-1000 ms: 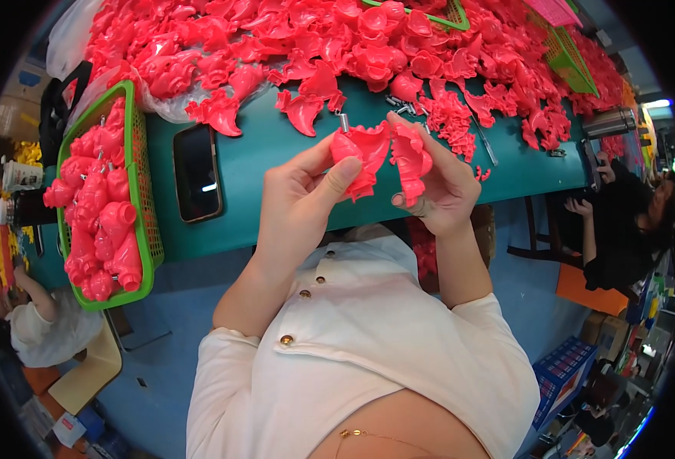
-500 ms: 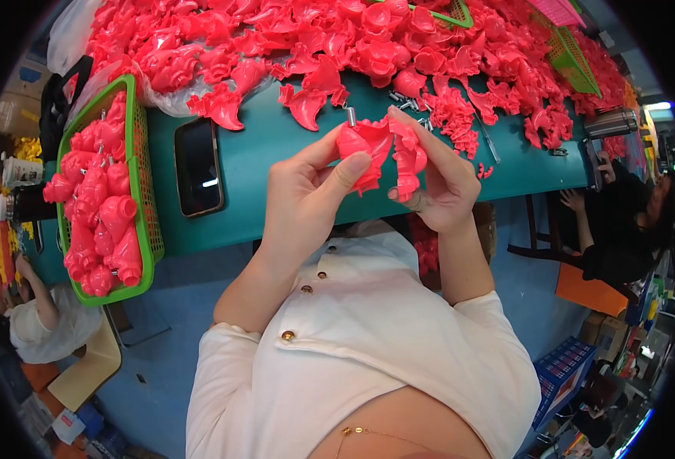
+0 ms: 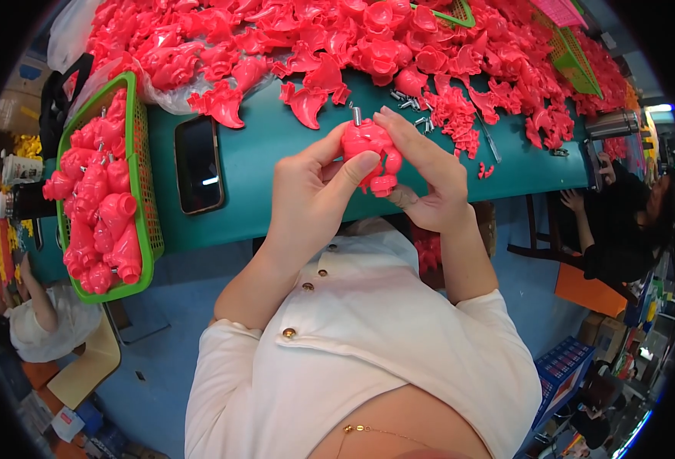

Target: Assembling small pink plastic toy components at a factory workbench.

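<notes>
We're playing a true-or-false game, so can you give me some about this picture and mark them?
1. The left hand and right hand both touch one pink toy piece. True.
2. The phone is inside the green basket. False: it's on the green table.
3. A silver metal part sticks up from the toy piece. True.
4. The basket holds yellow pieces. False: they're pink.
5. The person's shirt is white. True.

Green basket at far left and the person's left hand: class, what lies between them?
In the head view, a black phone lies on the green table between the basket and the left hand, which holds a pink plastic piece.
</notes>
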Motion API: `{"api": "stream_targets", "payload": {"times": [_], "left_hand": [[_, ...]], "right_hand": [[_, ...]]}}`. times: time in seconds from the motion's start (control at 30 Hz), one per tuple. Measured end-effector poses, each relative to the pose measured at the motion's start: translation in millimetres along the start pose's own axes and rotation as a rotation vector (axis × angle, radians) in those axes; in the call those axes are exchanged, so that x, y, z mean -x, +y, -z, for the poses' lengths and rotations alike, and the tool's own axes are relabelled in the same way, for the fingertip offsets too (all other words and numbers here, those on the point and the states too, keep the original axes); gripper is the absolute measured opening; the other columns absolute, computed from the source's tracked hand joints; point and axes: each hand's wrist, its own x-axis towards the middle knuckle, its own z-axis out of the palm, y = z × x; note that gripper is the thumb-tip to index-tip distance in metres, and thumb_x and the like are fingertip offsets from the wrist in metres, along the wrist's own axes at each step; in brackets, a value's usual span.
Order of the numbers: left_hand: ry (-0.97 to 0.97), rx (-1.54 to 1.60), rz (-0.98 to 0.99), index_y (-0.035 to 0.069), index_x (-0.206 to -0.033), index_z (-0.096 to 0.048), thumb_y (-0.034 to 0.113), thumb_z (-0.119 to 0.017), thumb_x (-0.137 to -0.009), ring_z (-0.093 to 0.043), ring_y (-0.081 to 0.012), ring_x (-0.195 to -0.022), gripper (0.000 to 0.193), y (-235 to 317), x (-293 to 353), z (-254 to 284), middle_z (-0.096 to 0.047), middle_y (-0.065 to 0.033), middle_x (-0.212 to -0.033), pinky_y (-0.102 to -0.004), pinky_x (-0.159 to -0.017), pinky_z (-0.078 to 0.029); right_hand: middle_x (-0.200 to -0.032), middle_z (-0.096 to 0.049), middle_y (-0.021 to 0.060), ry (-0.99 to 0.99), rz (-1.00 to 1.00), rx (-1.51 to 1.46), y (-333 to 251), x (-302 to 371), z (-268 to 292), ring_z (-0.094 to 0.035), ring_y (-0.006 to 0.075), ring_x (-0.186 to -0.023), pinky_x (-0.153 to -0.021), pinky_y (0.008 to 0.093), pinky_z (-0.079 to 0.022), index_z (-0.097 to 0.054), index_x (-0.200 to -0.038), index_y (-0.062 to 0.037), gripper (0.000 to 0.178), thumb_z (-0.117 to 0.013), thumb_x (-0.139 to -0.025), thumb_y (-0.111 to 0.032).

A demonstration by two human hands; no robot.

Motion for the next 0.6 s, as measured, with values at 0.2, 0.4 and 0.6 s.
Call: {"api": "stream_targets", "payload": {"times": [0.2,0.4,0.6], "left_hand": [[-0.001,-0.04,-0.005,-0.008,-0.117,-0.052,0.006,-0.06,-0.086,-0.06,-0.0103,-0.086,0.035,-6.5,1.3,1.7,-0.064,-0.009,-0.093,-0.0243,-0.076,-0.051],[-0.015,-0.039,-0.01,-0.008,-0.12,-0.05,0.006,-0.06,-0.087,-0.06,-0.0116,-0.089,0.038,-12.2,0.8,0.1,-0.063,-0.01,-0.097,-0.0245,-0.078,-0.051],[0.0,-0.046,-0.022,-0.008,-0.122,-0.049,0.007,-0.06,-0.087,-0.061,-0.012,-0.089,0.039,-14.2,0.2,-3.9,-0.063,-0.0107,-0.1,-0.0245,-0.078,-0.051]], "right_hand": [[-0.123,-0.052,0.0245,-0.04,-0.005,0.021,-5.5,-2.6,0.2,-0.048,0.04,-0.117,-0.099,0.0449,-0.038,-0.046,-0.125,0.0051,0.059,-0.068,-0.079,-0.024],[-0.118,-0.057,0.0215,0.067,-0.139,-0.082,-9.4,2.9,-3.7,-0.05,0.0375,-0.116,-0.101,0.0456,-0.036,-0.054,-0.118,0.0041,0.05,-0.07,-0.077,-0.021],[-0.116,-0.058,0.0216,0.206,-0.196,0.074,-20.1,4.8,-13.7,-0.051,0.0356,-0.115,-0.099,0.0433,-0.038,-0.055,-0.115,0.0055,0.046,-0.07,-0.077,-0.015]]}}
